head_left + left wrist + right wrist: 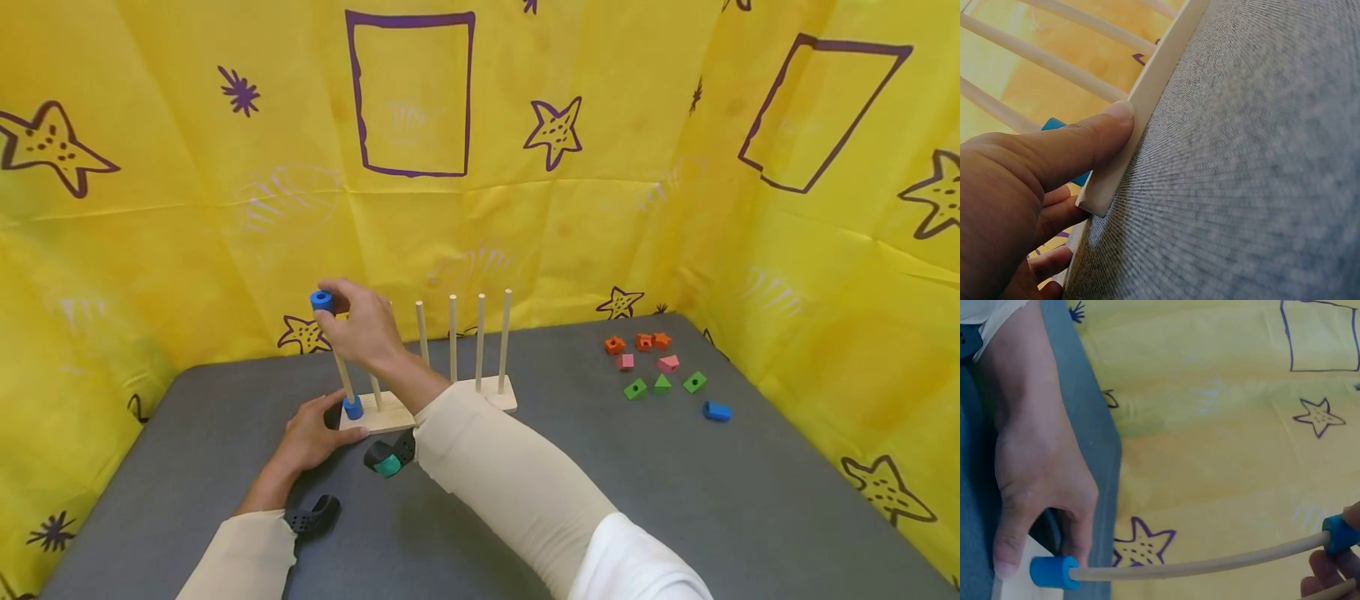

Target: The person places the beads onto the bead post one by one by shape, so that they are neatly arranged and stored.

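While the left hand [309,435] grips the left end of the pale wooden base [392,415], the right hand [364,327] pinches a small blue cylinder [321,303] at the top of the leftmost pale wooden peg [343,374]; a second blue cylinder [353,407] sits around that peg's foot; threading looks to be the step in hand, and the next move seems to call for easing the pinched cylinder straight down, base held steady; a third blue piece [717,411] lies at right on the grey desk [750,500]

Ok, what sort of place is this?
Probably a makeshift activity booth: yellow cloth hangs around a grey table, which holds a peg stand and small blocks.
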Demonstrator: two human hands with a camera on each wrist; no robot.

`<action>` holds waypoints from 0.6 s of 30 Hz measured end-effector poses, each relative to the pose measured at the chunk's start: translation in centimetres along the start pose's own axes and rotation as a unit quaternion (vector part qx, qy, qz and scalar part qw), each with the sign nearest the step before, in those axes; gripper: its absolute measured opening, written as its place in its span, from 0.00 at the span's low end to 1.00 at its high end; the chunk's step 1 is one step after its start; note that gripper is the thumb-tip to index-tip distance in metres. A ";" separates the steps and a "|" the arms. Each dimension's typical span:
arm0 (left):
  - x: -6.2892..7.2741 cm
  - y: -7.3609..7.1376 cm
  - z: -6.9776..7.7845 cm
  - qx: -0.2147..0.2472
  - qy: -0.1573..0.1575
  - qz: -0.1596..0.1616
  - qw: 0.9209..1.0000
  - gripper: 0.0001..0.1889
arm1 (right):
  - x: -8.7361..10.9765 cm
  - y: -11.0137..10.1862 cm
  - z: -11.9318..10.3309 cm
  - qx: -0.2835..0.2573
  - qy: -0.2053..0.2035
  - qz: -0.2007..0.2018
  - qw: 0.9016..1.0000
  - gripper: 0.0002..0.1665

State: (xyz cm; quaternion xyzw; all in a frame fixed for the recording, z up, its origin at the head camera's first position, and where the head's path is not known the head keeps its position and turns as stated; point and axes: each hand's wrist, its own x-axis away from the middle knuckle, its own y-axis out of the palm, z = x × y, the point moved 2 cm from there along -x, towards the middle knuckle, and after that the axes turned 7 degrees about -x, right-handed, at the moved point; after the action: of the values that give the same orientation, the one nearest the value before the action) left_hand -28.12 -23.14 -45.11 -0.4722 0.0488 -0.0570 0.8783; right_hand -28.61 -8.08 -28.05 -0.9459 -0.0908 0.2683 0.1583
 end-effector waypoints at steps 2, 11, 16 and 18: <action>0.1 -0.1 -0.1 0.002 -0.004 -0.002 1.000 0.48 | 0.1 0.2 0.2 -0.026 0.007 0.006 1.000 0.23; 0.1 -0.2 -0.1 0.006 0.001 0.002 1.000 0.48 | 0.4 1.2 1.4 -0.099 0.011 0.066 0.993 0.25; 0.1 -0.2 -0.1 0.007 0.002 0.003 1.000 0.48 | 0.8 1.6 1.8 -0.113 0.034 0.101 0.988 0.26; 0.1 -0.2 -0.1 0.006 0.008 0.006 1.000 0.47 | 1.0 1.8 2.1 -0.130 0.044 0.110 0.984 0.26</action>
State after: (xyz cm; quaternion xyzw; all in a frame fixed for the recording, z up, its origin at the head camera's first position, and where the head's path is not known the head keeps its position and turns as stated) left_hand -28.08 -23.30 -45.00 -0.4660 0.0589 -0.0557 0.8810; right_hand -28.77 -8.95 -30.84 -0.9736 -0.0135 0.2278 0.0070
